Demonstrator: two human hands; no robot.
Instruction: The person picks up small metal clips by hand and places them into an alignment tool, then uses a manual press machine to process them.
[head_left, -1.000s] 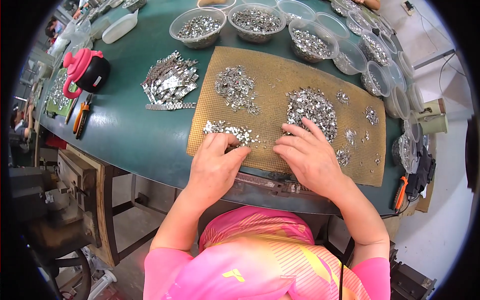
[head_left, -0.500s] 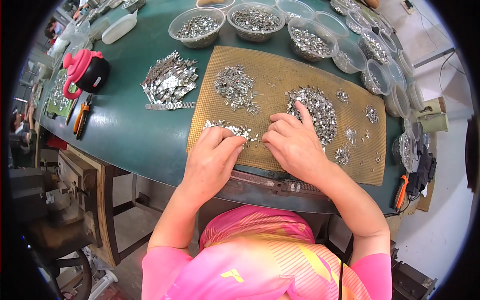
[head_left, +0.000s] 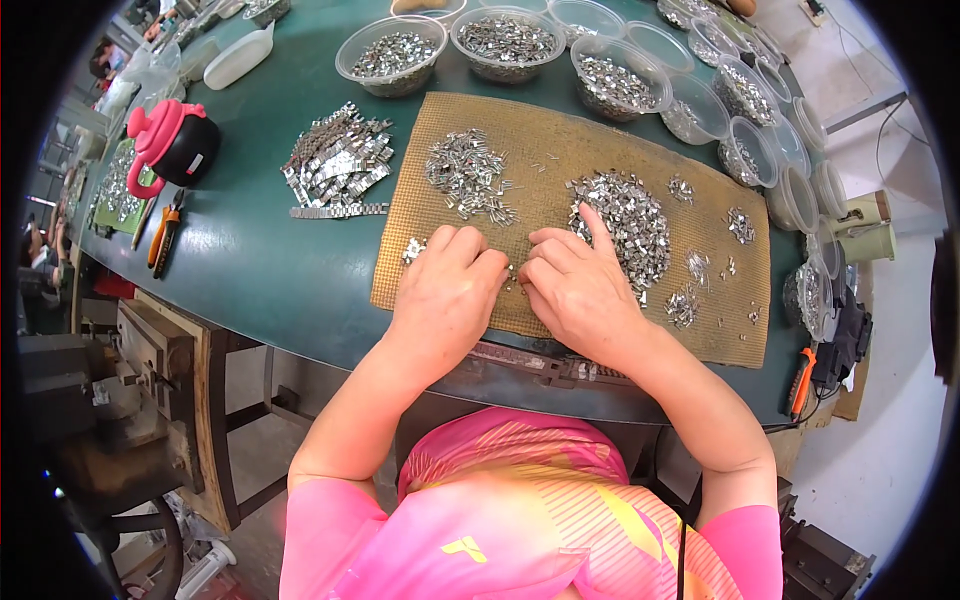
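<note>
My left hand (head_left: 450,290) is above the near left part of a tan textured mat (head_left: 540,190), its fingers bent and pressed together. It covers most of a small heap of shiny metal pieces (head_left: 414,250). Close beside it, my right hand (head_left: 582,295) has its thumb and curled fingers pinched together while the index finger points up at a large pile of small silver metal links (head_left: 628,225). The fingertips of both hands almost meet over a few tiny pieces, and whatever they pinch is hidden. Farther back on the mat lies a heap of thin metal pins (head_left: 468,172).
Linked metal bands (head_left: 340,160) are piled left of the mat. Clear plastic tubs (head_left: 390,60) of metal parts line the far and right sides. A pink-lidded black pot (head_left: 175,145) and orange-handled pliers (head_left: 165,235) are at left; another orange-handled tool (head_left: 800,385) is at right.
My left hand has moved right and turned knuckles-up, closing the gap to my right hand and covering more of the small heap. My right hand has barely shifted.
</note>
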